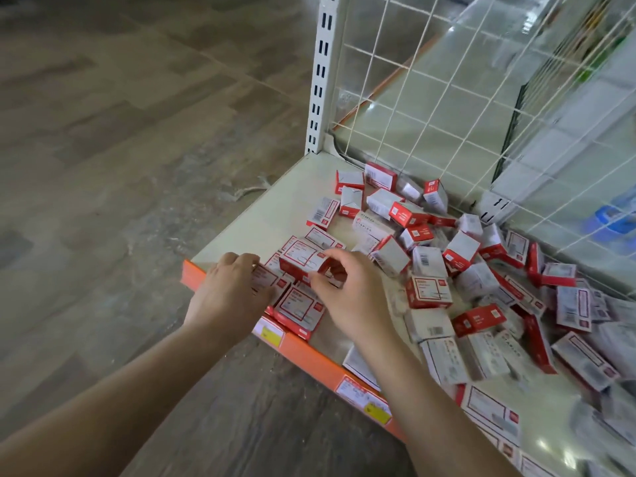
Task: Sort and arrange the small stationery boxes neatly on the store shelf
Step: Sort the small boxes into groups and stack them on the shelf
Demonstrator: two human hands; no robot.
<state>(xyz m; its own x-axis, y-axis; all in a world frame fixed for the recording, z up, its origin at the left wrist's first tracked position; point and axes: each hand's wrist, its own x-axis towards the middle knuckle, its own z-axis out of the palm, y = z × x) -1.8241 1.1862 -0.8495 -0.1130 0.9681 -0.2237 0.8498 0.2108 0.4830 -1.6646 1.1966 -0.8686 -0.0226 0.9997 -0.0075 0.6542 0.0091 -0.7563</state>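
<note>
Many small red-and-white stationery boxes (428,292) lie jumbled across the cream store shelf (261,215). Near the shelf's front left corner a few boxes lie flat side by side, with one box (303,261) stacked on top of them. My right hand (347,290) pinches that top box between thumb and fingers at its right end. My left hand (229,287) rests curled against the left edge of the flat box (266,280) below it. A further flat box (299,311) sits at the front edge between my hands.
An orange price strip (309,352) with yellow and white labels runs along the shelf front. A white slotted upright (320,80) and a wire grid back panel (464,98) bound the shelf behind. Wood-look floor (120,149) lies to the left.
</note>
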